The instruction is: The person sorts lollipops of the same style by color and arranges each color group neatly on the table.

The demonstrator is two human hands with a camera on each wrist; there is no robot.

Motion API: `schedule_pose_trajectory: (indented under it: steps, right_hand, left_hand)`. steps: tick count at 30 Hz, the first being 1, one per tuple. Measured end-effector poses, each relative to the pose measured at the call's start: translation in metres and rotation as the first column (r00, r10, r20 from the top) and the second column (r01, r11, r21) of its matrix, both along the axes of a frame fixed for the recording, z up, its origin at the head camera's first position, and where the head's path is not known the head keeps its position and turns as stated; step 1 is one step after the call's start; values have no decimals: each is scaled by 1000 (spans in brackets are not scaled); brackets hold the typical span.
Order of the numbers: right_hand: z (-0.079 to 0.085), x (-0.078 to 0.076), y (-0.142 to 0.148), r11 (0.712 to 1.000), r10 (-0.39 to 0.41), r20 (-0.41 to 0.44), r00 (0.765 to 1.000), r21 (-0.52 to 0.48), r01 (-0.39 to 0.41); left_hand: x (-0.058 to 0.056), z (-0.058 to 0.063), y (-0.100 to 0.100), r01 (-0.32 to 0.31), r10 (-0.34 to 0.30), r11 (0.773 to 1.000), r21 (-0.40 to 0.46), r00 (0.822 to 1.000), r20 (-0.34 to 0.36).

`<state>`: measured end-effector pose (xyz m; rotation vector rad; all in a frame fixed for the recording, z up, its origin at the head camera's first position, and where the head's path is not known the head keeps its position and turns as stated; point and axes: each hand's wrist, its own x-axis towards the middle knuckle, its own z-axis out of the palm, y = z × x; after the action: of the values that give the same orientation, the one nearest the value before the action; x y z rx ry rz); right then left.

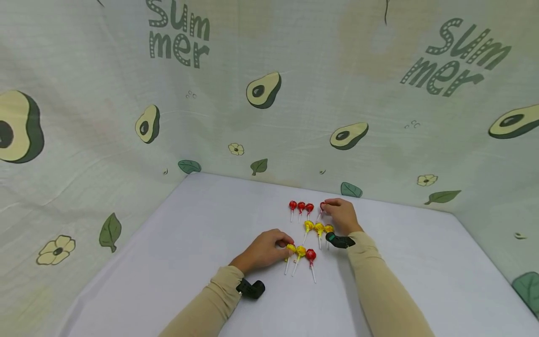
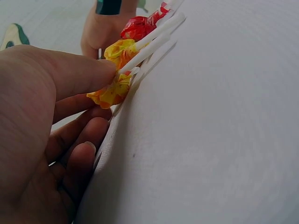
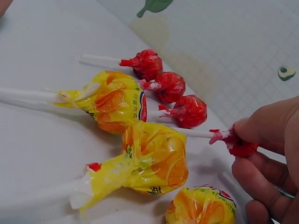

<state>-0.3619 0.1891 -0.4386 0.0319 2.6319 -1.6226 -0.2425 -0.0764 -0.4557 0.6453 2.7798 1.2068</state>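
My right hand [image 1: 342,216] pinches the wrapped head of a red lollipop [image 3: 243,148] between thumb and fingers, its white stick angled toward me. Just left of it, three red lollipops [image 1: 301,205] lie in a row. Nearer to me lie three yellow lollipops [image 1: 319,228], the rightmost partly hidden by the right wrist in the head view. My left hand [image 1: 267,249] pinches a yellow lollipop [image 2: 112,91] at its head, thumb on top, other fingers curled below. Right beside that one lie another yellow lollipop [image 1: 301,251] and a red lollipop [image 1: 310,254].
All the lollipops are on a white-covered table [image 1: 181,252]. A cloth backdrop [image 1: 303,117] printed with avocados, leaves and lettering rises behind and along the sides. A black wrist camera [image 1: 251,289] is strapped to the left wrist, another black device [image 1: 339,240] to the right.
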Motion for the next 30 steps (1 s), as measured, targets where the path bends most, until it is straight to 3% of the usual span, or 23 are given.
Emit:
schedule_pose_trajectory:
  steps: [13, 30]
  right_hand:
    - [-4, 1, -9, 999, -39, -5, 999, 26, 40]
    - [-6, -1, -12, 992, -16, -21, 1000, 126, 18]
  left_hand:
    - [0, -2, 1, 7, -7, 1000, -10, 1000, -6]
    - [1, 2, -1, 13, -13, 1000, -2, 1000, -13]
